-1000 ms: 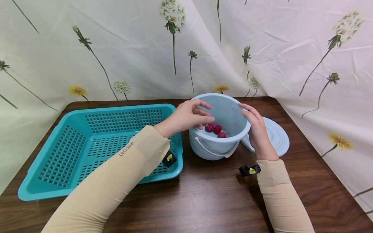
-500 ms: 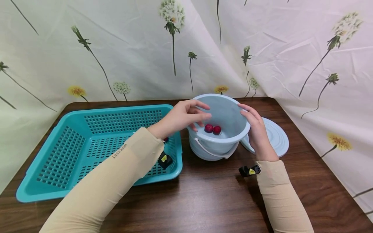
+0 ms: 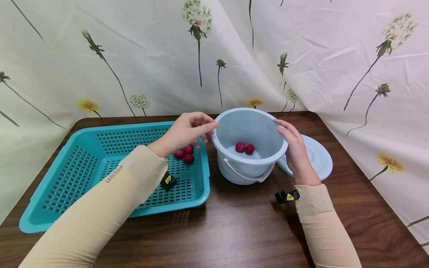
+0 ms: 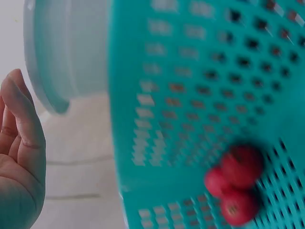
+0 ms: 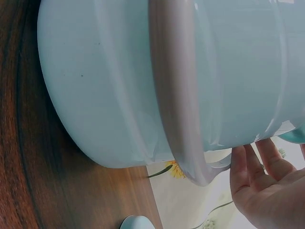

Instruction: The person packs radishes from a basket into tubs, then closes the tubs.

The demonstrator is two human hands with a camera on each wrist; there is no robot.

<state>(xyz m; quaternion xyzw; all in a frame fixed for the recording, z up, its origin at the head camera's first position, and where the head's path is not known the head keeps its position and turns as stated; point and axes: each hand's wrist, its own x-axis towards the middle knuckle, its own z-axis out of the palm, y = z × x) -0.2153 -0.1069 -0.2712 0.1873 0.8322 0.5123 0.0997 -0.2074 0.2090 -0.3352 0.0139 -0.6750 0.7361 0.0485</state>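
Note:
A light blue bucket (image 3: pixel 234 169) stands on the table with two red plums (image 3: pixel 240 147) showing on its floor. My right hand (image 3: pixel 296 150) grips its right rim, fingers against the wall in the right wrist view. Between bucket and basket, my left hand (image 3: pixel 187 130) hovers over the right rim of a teal basket (image 3: pixel 201 197). Its fingers are loosely bent, and no plum shows in it in the left wrist view, where the hand (image 4: pixel 21 152) appears beside the basket wall. Three plums (image 4: pixel 240 167) lie together in the basket corner.
A light blue round lid (image 3: pixel 320 156) lies on the table behind the right hand. The bucket's pale handle (image 3: pixel 244 178) hangs down in front. A floral cloth (image 3: pixel 151 56) rises behind the wooden table (image 3: pixel 234 230).
My left hand has moved left, out of the bucket toward the basket. A third plum seen earlier in the bucket no longer shows. My right hand has stayed on the rim.

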